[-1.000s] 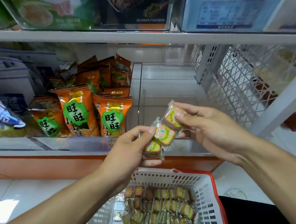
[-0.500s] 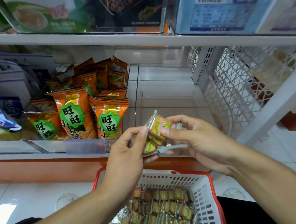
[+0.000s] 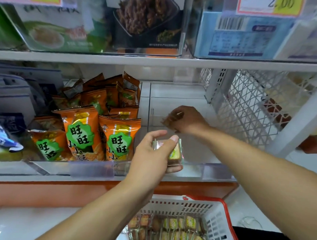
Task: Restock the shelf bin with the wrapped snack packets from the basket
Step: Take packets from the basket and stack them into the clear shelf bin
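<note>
Wrapped snack packets (image 3: pixel 175 152), a small stack, sit pinched between thumb and fingers of the left hand (image 3: pixel 153 153) just in front of the clear shelf bin (image 3: pixel 197 164). The right hand (image 3: pixel 185 120) reaches deep into that bin at about twelve o'clock from the stack; it is motion-blurred, so whether its fingers hold a packet cannot be told. The placing step seems under way; next, the stack likely needs lifting over the bin's front lip. Orange snack bags (image 3: pixel 99 134) fill the neighbouring bin at nine o'clock. The red-rimmed basket (image 3: pixel 220 222) of packets waits at six o'clock on pale floor.
</note>
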Motion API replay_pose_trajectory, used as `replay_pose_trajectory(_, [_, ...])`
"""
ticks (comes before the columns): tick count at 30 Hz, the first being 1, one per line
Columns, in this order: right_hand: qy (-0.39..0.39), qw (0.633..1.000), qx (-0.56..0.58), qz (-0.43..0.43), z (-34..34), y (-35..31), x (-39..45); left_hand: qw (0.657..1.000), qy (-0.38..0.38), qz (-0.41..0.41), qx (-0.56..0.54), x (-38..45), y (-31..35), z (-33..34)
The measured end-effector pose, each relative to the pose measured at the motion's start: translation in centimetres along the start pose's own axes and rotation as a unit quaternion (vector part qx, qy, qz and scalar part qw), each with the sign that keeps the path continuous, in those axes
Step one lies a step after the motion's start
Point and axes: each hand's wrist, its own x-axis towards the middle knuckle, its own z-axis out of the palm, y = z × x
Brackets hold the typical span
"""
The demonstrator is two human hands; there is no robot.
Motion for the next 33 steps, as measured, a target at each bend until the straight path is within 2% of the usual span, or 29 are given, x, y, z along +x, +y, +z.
replay_pose_trajectory(4, [-0.021, 0.991, -0.118, -0.062, 3.2, 1.3, 6.1, 1.0, 0.0, -0.005, 0.008, 0.8, -0.3, 0.4])
replay_pose_trajectory(7, [-0.032, 0.976, -0.209, -0.058, 4.4, 2.1, 9.0, 1.0, 0.016, 0.003, 0.0, 0.9, -0.9, 0.6])
replay_pose_trajectory(9, [-0.004, 0.985, -0.168, -0.046, 5.2, 2.5, 9.9, 1.0, 0.018, 0.0, -0.011, 0.8, -1.3, 0.7])
replay_pose_trajectory(11, [0.069, 0.99, -0.113, -0.045, 5.9, 2.8, 10.2, 1.0, 0.014, -0.003, -0.022, 0.7, -1.4, 0.8])
replay_pose_trajectory(14, [0.133, 0.986, -0.092, -0.042, 6.5, 3.2, 10.2, 0.999, 0.008, -0.01, -0.041, 0.6, -1.1, 0.9])
replay_pose_trajectory(17, [0.122, 0.986, -0.11, -0.041, 6.1, 3.6, 10.1, 0.999, 0.004, -0.014, -0.038, 0.4, -0.8, 1.0])
replay_pose_trajectory(21, [0.073, 0.972, -0.205, -0.092, 5.6, 3.4, 9.8, 0.999, 0.0, -0.016, -0.039, 0.3, -0.6, 1.0])
replay_pose_trajectory(26, [0.119, 0.981, -0.143, -0.059, 5.6, 2.9, 10.2, 0.999, -0.005, -0.014, -0.043, 0.3, -0.6, 1.2])
replay_pose_trajectory(33, [0.087, 0.978, -0.16, -0.105, 6.0, 3.1, 10.7, 0.999, -0.002, -0.017, -0.049, 0.3, -0.8, 1.2])
